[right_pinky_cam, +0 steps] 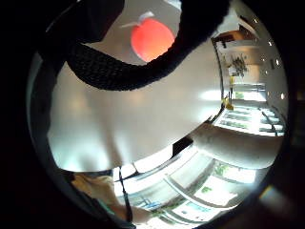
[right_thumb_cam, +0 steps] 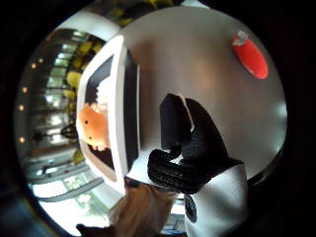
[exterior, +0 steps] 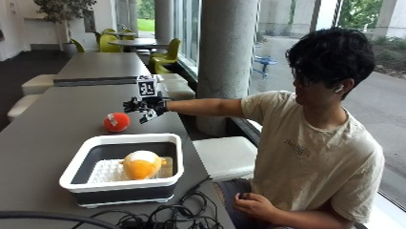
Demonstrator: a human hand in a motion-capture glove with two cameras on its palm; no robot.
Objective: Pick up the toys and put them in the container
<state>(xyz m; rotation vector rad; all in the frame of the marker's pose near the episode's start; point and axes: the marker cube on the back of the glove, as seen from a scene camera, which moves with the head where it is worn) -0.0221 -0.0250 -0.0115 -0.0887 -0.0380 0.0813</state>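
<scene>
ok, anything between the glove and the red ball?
Nothing: bare tabletop only between the gloved hand and the ball, seen in the outside view.

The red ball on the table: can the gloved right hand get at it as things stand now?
Probably yes. The gloved right hand hovers over the table with fingers spread, holding nothing, just beside and above the red ball. Nothing lies between them; the container stands apart, nearer the person.

outside: table-end, facing person | palms: above table (exterior: 51, 143) | shared: red ball (exterior: 116, 122)
</scene>
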